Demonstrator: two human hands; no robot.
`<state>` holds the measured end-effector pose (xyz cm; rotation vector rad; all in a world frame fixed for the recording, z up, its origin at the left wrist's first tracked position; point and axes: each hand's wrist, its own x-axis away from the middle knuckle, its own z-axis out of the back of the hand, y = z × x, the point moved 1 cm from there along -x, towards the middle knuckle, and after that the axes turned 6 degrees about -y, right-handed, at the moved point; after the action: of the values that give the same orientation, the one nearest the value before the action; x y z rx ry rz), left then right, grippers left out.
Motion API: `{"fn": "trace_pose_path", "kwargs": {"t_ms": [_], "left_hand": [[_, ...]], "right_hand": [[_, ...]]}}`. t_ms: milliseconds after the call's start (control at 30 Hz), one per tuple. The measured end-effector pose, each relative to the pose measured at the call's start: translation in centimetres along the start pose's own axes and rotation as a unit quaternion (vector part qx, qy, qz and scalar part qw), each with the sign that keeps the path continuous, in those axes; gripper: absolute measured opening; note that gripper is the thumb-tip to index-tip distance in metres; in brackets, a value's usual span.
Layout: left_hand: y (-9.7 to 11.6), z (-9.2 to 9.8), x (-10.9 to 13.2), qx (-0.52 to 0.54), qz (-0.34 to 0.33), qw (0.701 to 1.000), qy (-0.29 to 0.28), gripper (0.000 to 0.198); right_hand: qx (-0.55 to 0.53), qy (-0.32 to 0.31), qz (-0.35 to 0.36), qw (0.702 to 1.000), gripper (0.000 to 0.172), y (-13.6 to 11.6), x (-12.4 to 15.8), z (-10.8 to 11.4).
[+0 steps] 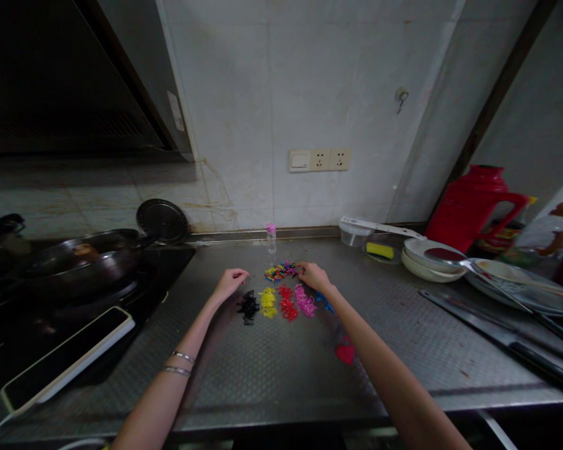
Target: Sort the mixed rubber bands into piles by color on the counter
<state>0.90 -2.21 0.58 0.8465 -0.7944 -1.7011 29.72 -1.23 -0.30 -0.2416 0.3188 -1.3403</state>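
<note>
Small rubber bands lie on the metal counter [263, 369] in piles sorted by colour: black [248, 307], yellow [268, 302], red [288, 304], pink [304, 301] and blue [325, 302], the last partly hidden by my right forearm. Behind them is a mixed-colour pile of rubber bands [279, 271]. My right hand [313, 275] reaches the right edge of that pile, its fingers pinched; what they hold is hidden. To the left, my left hand [229, 284] hovers above and behind the black bands, fingertips pressed together on something too small to name.
A clear bottle with a pink cap [271, 239] stands near the wall. A red object [344, 352] lies beside my right forearm. On the left are a phone [68, 356] and a pan [89, 262]; on the right, bowls [426, 269], a knife [488, 331] and a red thermos [473, 206].
</note>
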Motion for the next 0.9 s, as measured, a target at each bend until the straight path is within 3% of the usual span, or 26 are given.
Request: {"fn": "trace_pose_path", "kwargs": {"t_ms": [300,633,767,900], "left_hand": [[-1.3,-0.1,-0.4,-0.008,-0.008,1.0,-0.001,0.029],[-2.3,0.1,-0.1,-0.01,0.033,0.999,0.014,0.03],[-2.3,0.1,-0.2,-0.007,0.034,0.999,0.017,0.03],[-2.2,0.0,-0.2,-0.005,0.039,0.999,0.016,0.029]], "right_hand": [[0.01,0.005,0.008,1.0,0.037,0.0,-0.3,-0.2],[-0.029,0.009,-0.003,1.0,0.035,-0.4,0.2,0.7],[-0.082,0.044,0.021,0.995,0.035,-0.8,1.0,1.4],[-0.115,0.033,0.062,0.991,0.039,-2.0,2.2,1.2]]}}
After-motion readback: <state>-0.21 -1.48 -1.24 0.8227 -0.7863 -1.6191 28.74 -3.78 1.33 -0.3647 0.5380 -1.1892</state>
